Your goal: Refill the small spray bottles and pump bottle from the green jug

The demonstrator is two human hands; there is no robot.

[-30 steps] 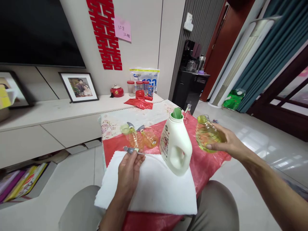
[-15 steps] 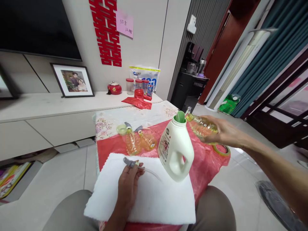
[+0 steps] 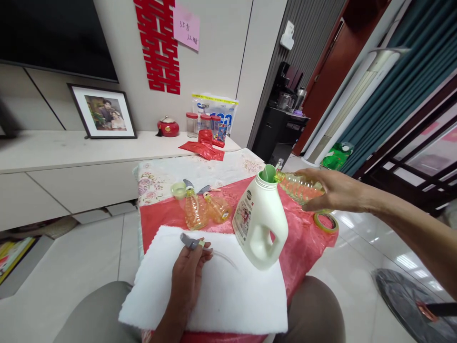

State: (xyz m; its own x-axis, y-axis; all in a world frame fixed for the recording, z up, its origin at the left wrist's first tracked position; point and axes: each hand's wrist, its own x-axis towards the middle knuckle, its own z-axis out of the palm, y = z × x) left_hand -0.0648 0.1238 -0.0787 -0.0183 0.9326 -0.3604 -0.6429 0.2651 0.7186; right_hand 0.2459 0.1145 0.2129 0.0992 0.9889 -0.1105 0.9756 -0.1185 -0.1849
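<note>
My left hand (image 3: 189,267) rests on the white padded sheet (image 3: 243,302), fingers closed around a grey trigger sprayer head (image 3: 192,241) with a thin clear dip tube trailing right. Out to the right, my right hand (image 3: 330,190) grips a clear yellowish ribbed bottle (image 3: 298,186), held nearly level. Its neck reaches the mouth of a cream jug (image 3: 262,221), by the green spout (image 3: 268,173); whether they touch is unclear. The jug stands upright on the sheet's right part. Behind the sheet are two yellowish spray bottles, one upright (image 3: 195,209), one tilted (image 3: 218,208).
A pale green cap (image 3: 178,190) sits beside the spray bottles. A roll of yellow tape (image 3: 325,222) lies on the red plastic cover (image 3: 303,247) at right. Red-lidded jars (image 3: 192,126) and a red pot (image 3: 168,127) stand on the cabinet behind.
The bottle in my right hand has come closer to the jug's mouth, and its liquid looks lower or paler. My left hand keeps the sprayer head in about the same place. The view has shifted slightly.
</note>
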